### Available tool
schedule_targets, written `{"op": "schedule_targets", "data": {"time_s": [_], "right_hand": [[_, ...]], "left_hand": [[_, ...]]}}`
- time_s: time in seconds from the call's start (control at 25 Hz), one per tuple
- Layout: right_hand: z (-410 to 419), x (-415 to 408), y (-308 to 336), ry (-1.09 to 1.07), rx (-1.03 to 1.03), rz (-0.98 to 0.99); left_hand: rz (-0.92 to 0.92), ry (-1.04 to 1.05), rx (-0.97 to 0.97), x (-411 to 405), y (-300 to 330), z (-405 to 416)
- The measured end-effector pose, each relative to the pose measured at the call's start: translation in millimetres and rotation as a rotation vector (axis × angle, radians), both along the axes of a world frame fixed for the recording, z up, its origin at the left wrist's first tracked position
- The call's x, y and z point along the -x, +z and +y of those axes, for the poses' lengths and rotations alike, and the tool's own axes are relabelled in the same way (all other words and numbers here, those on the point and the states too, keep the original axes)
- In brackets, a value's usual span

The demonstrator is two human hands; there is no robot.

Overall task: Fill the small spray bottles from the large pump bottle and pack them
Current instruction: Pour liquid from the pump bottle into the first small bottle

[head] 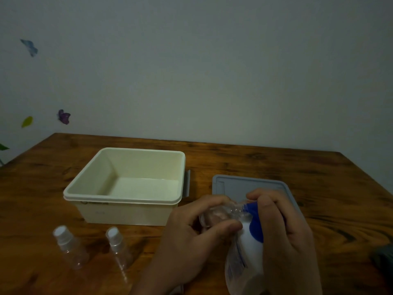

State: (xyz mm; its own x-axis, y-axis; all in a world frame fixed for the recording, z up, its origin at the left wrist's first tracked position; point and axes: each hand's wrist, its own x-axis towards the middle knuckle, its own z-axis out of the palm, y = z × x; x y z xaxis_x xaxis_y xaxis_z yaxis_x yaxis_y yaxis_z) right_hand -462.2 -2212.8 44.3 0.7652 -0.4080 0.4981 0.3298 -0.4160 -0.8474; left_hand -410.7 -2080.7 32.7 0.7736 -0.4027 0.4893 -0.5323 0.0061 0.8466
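At five o'clock on the worktop (276,167), the left hand (191,237) curls its fingers round a clear small spray bottle (217,216) held to the blue nozzle of the large pump bottle (246,252), gripped by the right hand (285,231), with two capped bottles (70,248) at seven o'clock before the open cream box (127,201).

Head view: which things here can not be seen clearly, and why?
- Small clear bottle: mostly hidden by the left hand; fill level unreadable.
- Pump bottle: base cut off by the bottom edge, right hand covers the pump.
- Box label: too dim and small.
- Dark object: cut off by the right edge.
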Motion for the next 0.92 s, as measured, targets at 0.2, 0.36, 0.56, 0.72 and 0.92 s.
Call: {"op": "schedule_targets", "data": {"time_s": [0.2, 0.36, 0.56, 0.72, 0.92], "right_hand": [[1.1, 1.6, 2.3, 0.019, -0.017, 0.011], [0.3, 0.0, 1.1, 0.029, -0.042, 0.027], [1.1, 2.7, 1.2, -0.002, 0.006, 0.054], [0.1, 2.6, 1.8, 0.036, -0.065, 0.066], [0.4, 4.6, 1.9, 0.027, 0.013, 0.056]], "left_hand": [[-0.009, -0.003, 0.007, 0.9, -1.6, 0.3], [-0.020, -0.007, -0.001, -0.3, 0.6, 0.1], [-0.015, 0.011, 0.001, 0.3, -0.8, -0.1], [-0.037, 0.006, -0.002, -1.5, -2.9, 0.8], [-0.017, 0.005, -0.020, -0.6, -1.4, 1.7]]}}
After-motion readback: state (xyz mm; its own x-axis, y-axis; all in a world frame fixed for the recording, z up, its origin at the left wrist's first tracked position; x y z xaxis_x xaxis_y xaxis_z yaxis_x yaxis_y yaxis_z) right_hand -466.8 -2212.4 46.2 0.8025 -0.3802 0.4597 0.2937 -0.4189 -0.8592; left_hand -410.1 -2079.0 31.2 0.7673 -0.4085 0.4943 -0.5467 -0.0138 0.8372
